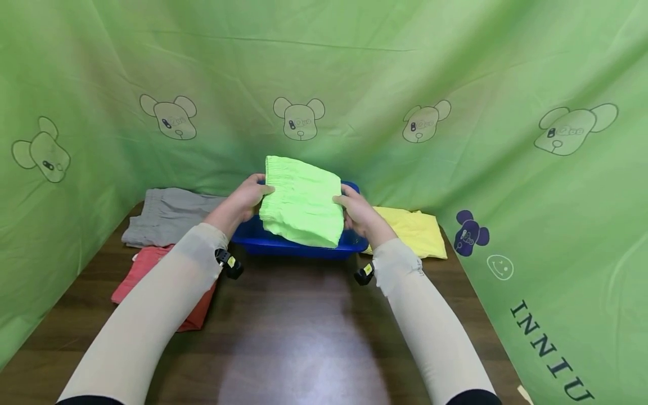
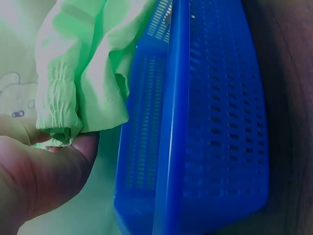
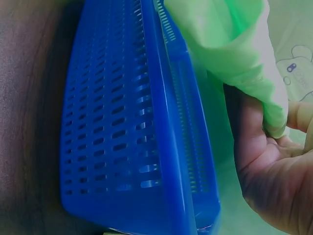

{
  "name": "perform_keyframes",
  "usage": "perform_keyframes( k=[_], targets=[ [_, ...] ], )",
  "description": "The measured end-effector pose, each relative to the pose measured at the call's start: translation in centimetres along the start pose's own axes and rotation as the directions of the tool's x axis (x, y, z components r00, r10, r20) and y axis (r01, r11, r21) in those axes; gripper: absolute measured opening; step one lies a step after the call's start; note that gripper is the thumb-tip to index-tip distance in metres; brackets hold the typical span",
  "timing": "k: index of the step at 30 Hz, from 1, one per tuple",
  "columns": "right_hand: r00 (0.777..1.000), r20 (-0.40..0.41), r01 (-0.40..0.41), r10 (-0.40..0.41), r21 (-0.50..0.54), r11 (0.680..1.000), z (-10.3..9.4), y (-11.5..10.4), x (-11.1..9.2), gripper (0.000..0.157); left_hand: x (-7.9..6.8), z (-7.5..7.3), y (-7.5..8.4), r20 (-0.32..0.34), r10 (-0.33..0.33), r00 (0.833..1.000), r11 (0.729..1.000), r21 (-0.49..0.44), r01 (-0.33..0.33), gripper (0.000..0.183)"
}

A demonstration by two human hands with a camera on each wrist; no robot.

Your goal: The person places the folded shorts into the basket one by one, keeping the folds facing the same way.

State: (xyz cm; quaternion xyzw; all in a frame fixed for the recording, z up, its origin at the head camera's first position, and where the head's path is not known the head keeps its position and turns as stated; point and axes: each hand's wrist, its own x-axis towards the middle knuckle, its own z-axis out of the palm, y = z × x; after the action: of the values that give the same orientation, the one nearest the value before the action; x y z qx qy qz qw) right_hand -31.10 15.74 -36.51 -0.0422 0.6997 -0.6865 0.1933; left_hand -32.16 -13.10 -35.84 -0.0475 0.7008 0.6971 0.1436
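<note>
A folded bright green garment with a gathered elastic waistband, seemingly shorts (image 1: pixel 302 202), is held up above a blue perforated plastic basket (image 1: pixel 298 249). My left hand (image 1: pixel 249 197) pinches its waistband edge, thumb in front and fingers behind. At the opposite edge my right hand (image 1: pixel 357 210) pinches the cloth the same way. In the left wrist view the gathered waistband hangs between thumb and fingers of the left hand (image 2: pixel 44 166). The right wrist view has the green cloth (image 3: pixel 234 54) in the right hand (image 3: pixel 279 161), beside the basket rim. Most of the basket's inside is hidden.
Folded grey clothing (image 1: pixel 174 216) lies left of the basket, with red clothing (image 1: pixel 142 270) nearer, partly behind the left forearm. Folded yellow clothing (image 1: pixel 412 230) lies to the right. All rest on a dark wooden table (image 1: pixel 298 337). A green printed curtain (image 1: pixel 354 67) surrounds the table.
</note>
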Motion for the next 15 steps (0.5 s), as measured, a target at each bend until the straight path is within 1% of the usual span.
perform_keyframes(
  k=[4,6,9,11,15],
  targets=[
    [1.000,0.012,-0.010,0.010,-0.014,1.000,0.0,0.0,0.5,0.045,0.4,-0.4,-0.1,-0.011,-0.002,1.000,0.999,0.032,0.003,0.066],
    [1.000,0.008,-0.020,0.020,-0.023,1.000,0.0,-0.1,0.7,0.046,0.6,-0.5,-0.1,-0.018,0.005,1.000,0.998,0.068,-0.003,0.067],
    [1.000,0.000,-0.030,0.030,-0.033,0.999,-0.1,0.0,1.1,0.046,0.9,-0.7,-0.3,-0.026,0.013,1.000,0.996,0.088,-0.011,0.067],
    [0.999,-0.008,-0.036,0.036,-0.037,0.999,-0.1,0.1,1.3,0.046,1.1,-0.7,-0.4,-0.025,0.015,1.000,0.996,0.088,-0.013,0.066],
    [0.999,-0.016,-0.047,0.047,-0.024,0.999,-0.1,0.4,1.9,0.046,1.3,-0.7,-0.6,0.002,0.006,1.000,1.000,0.030,-0.006,0.066]
  ],
)
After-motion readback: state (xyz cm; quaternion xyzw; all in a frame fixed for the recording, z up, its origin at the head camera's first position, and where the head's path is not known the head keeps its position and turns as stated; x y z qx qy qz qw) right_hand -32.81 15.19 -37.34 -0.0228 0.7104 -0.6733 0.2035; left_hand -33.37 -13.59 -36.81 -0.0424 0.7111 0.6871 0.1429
